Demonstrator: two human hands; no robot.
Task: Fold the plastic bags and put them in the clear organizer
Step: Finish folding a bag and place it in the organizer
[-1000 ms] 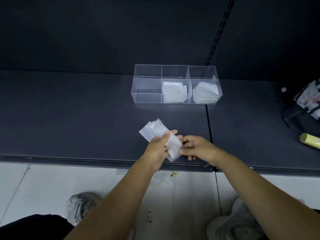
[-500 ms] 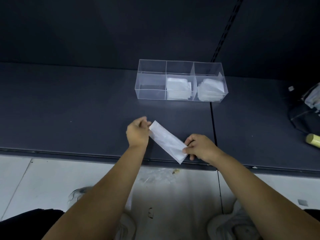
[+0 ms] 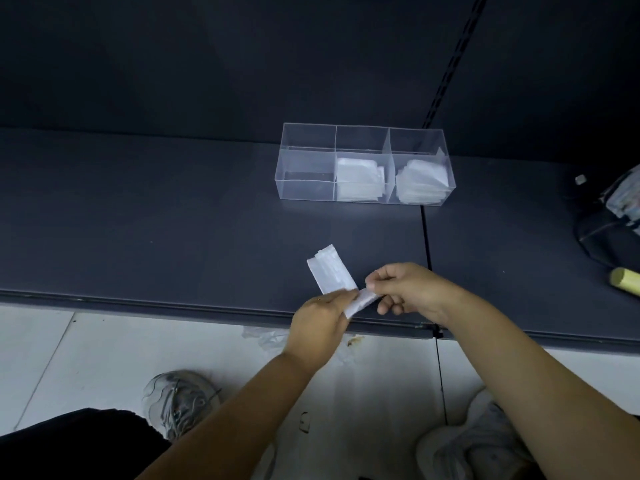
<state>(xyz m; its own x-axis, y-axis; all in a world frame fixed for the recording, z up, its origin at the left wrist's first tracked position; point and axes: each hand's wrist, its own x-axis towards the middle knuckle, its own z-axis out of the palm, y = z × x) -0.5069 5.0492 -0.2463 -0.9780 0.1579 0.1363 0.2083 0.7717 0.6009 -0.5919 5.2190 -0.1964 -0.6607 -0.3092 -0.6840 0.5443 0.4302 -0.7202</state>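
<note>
Bag strip (image 3: 330, 271) — earlier stretched flat — now bent, pinched by left hand (image 3: 317, 323) and right hand (image 3: 408, 289).

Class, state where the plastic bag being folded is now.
In the head view, the plastic bag is held near the front edge of the dark shelf, pinched between left hand and right hand, in front of the clear organizer.

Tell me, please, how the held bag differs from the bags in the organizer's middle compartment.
The held bag is a long strip; the middle-compartment bags are squarish. The held bag is pinched by left hand and right hand; the middle-compartment bags lie stacked. Both are whitish plastic.
</note>
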